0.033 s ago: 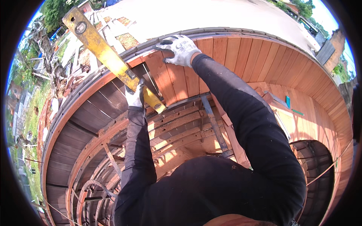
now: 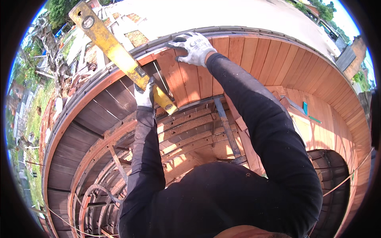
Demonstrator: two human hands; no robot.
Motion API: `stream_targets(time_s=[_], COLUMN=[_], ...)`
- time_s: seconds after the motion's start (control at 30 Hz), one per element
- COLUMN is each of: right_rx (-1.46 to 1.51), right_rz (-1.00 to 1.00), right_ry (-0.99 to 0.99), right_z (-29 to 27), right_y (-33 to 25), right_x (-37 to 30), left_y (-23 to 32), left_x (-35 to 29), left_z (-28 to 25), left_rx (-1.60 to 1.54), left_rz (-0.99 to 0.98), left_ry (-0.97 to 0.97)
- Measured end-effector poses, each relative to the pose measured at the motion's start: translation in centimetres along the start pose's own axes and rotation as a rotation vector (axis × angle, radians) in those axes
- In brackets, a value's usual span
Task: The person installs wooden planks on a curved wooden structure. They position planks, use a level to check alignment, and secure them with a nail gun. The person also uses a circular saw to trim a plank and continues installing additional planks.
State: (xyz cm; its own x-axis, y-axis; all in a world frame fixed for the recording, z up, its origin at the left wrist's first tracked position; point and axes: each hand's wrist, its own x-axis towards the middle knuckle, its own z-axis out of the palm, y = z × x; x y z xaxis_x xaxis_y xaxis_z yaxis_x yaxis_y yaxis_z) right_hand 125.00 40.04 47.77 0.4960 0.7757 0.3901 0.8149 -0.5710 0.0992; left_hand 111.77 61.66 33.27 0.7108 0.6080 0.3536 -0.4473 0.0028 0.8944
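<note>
My left hand (image 2: 145, 95), in a white glove with dark fingertips, is closed round a long yellow spirit level (image 2: 115, 51). The level slants from the upper left, across the curved rim, down to the lower edge of the reddish wooden planks. It lies just left of the last plank (image 2: 171, 75), beside a narrow bright gap. At the rim, my right hand (image 2: 195, 49), gloved the same way, rests on the planks' upper ends. Its thumb and fingers are spread apart, and some fingertips are hard to make out over the edge.
Reddish planks (image 2: 274, 59) line the curved wall to the right; dark older boards (image 2: 99, 105) line the left. Below are curved ribs (image 2: 190, 125) and a metal bar (image 2: 227, 127). A dark opening (image 2: 333, 190) lies at lower right. Scrap timber (image 2: 89, 55) lies outside the rim.
The whole view has shifted slightly. Both hands and the spirit level keep their places against the planks.
</note>
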Motion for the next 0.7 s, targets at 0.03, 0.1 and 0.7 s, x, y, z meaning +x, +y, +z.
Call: stream_targets(time_s=[0.03,0.1,0.7], right_rx=[-0.015,-0.039,-0.114], right_rz=[-0.003,-0.018,0.041], right_ry=[0.003,0.06,0.015], right_z=[0.1,0.5,1.0], right_y=[-0.3,0.0,-0.1], right_x=[0.1,-0.3,0.1], left_y=[0.1,-0.2,-1.3], left_x=[-0.1,0.3,1.2], left_z=[0.0,0.4,2.9], left_rx=[-0.025,-0.007,-0.034], left_rz=[0.003,-0.001,-0.027], left_ry=[0.015,-0.017,-0.116])
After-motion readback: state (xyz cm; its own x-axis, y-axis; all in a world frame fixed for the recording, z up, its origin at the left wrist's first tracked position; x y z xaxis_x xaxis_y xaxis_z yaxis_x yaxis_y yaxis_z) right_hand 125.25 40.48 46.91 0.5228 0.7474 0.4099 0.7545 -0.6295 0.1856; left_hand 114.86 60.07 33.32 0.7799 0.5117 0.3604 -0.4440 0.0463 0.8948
